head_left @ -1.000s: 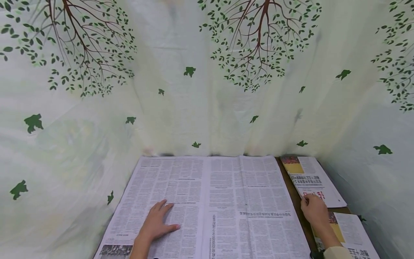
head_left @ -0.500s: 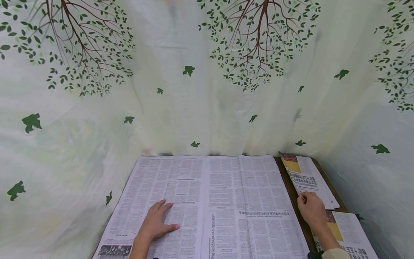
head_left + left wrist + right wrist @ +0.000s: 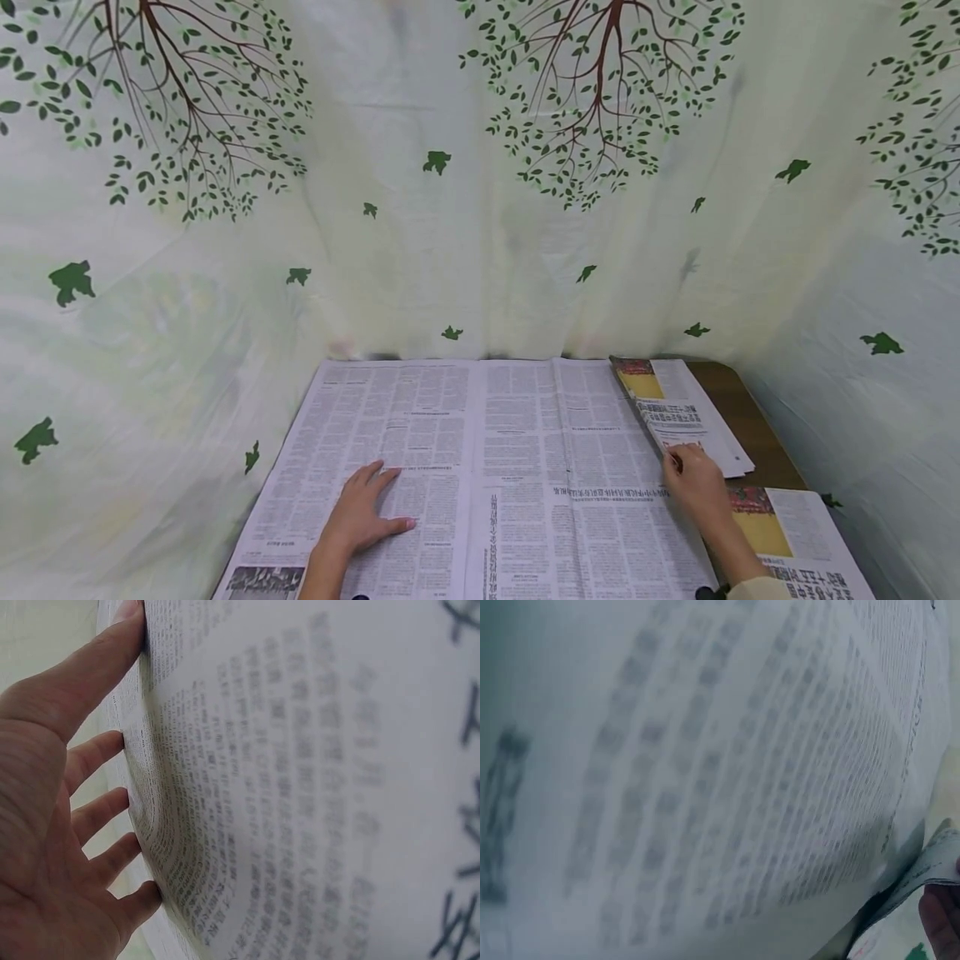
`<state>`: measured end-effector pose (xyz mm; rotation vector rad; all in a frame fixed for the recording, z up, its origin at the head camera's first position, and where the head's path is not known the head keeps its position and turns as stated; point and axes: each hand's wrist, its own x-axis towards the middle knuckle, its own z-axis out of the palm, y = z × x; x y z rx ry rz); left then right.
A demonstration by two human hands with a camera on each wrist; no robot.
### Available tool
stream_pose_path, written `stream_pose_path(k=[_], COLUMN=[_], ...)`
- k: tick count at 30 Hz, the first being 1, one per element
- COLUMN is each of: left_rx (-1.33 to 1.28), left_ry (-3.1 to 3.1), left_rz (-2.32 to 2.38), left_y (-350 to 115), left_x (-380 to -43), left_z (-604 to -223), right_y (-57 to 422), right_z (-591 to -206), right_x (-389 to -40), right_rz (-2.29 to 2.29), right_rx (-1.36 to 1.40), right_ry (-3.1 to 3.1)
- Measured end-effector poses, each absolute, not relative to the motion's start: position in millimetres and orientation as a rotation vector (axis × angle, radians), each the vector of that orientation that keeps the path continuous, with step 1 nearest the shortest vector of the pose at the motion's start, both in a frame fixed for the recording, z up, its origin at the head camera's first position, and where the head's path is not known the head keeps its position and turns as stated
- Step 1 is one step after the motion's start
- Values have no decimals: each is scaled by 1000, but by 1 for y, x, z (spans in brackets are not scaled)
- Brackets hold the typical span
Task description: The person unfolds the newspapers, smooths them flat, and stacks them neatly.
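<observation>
A pale curtain [image 3: 412, 267] fills the upper part of the frame and runs down both sides, printed with brown branches and green leaves along the top and scattered with small dark green shapes. Below it, a brown wooden table [image 3: 738, 417] shows its bare grain and a rounded corner at the right of the frame. A large spread newspaper [image 3: 517, 450] covers most of the table from the left to right of centre, with dense grey columns, a vertical crease and a dark photograph at lower left. The left hand [image 3: 367, 512] rests on it at lower centre-left with fingers spread, gripping nothing, its fingertips touching the page. Right of centre, the right hand [image 3: 693, 483] pinches the near left edge of a folded newspaper [image 3: 686, 412], which overlaps the spread sheet's right side in the head view; whether the two touch there cannot be told. The folded newspaper has a dark red picture above a yellow block, bold black headline characters, and red lettering partly covered by the fingers; layered sheets show at its near right corner. A second folded newspaper [image 3: 798, 533] with similar printing lies at lower right, beside a pale sleeve [image 3: 759, 588].
</observation>
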<state>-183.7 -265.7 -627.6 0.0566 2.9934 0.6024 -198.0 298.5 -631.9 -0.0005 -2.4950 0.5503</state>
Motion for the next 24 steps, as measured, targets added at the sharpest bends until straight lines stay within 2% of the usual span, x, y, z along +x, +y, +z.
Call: stream_pose_path(k=[11, 24], left_rx=[56, 36], left_ry=[2996, 3000], left_rz=[597, 626], left_y=[-265, -265], left_x=[-186, -187], left_z=[-630, -629], right_y=[268, 231], right_z=[-632, -632], right_x=[-202, -199], right_rz=[553, 627], right_rx=[145, 189], right_ry=[-2477, -2465])
